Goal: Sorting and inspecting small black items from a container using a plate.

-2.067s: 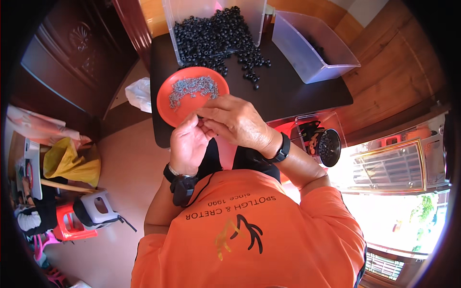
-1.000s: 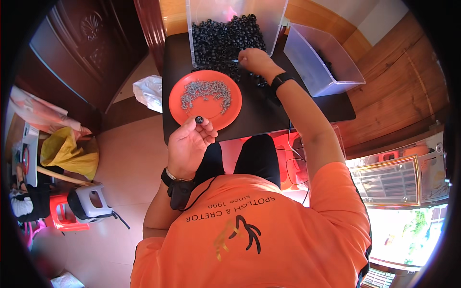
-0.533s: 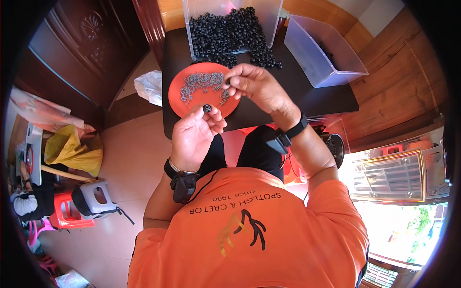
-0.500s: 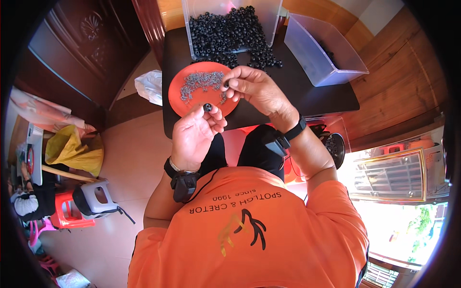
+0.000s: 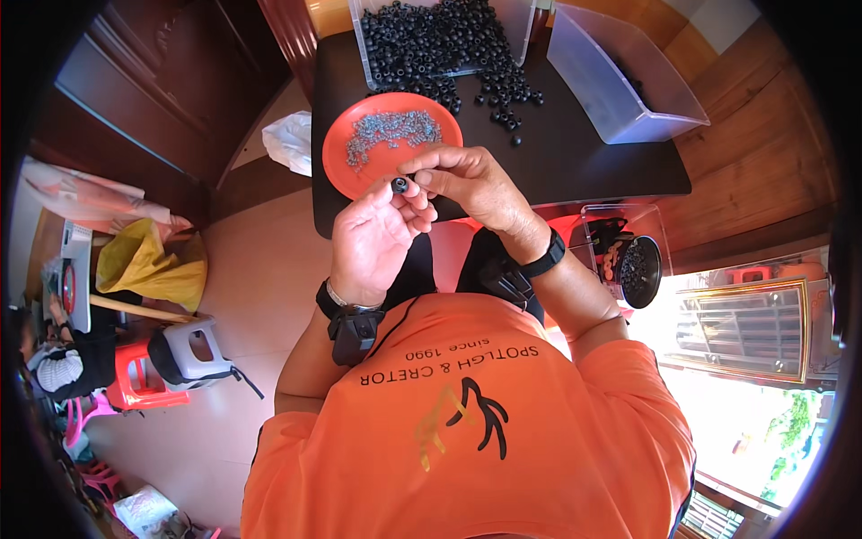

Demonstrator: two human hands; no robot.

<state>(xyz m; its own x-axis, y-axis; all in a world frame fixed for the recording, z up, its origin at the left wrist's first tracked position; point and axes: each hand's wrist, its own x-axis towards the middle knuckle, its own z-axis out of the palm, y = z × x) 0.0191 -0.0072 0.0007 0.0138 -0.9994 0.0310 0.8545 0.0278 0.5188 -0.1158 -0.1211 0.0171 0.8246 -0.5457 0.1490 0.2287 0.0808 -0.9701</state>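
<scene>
A dark table (image 5: 584,166) bears a heap of black beads (image 5: 435,45) and an orange plate (image 5: 370,163). By the plate's near rim, my right hand (image 5: 485,187) curls, its contents unclear to me; my left hand (image 5: 373,238) pinches a single bead (image 5: 400,185).

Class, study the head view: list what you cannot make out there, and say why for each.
All in the head view:
What the right hand pinches, if anything: its own fingers cover the spot.
Inside of the black piece in the left hand: too small.
Exact shape of the grey bits on the orange plate: too small.
Far end of the clear bin: cut off by the top edge.
</scene>
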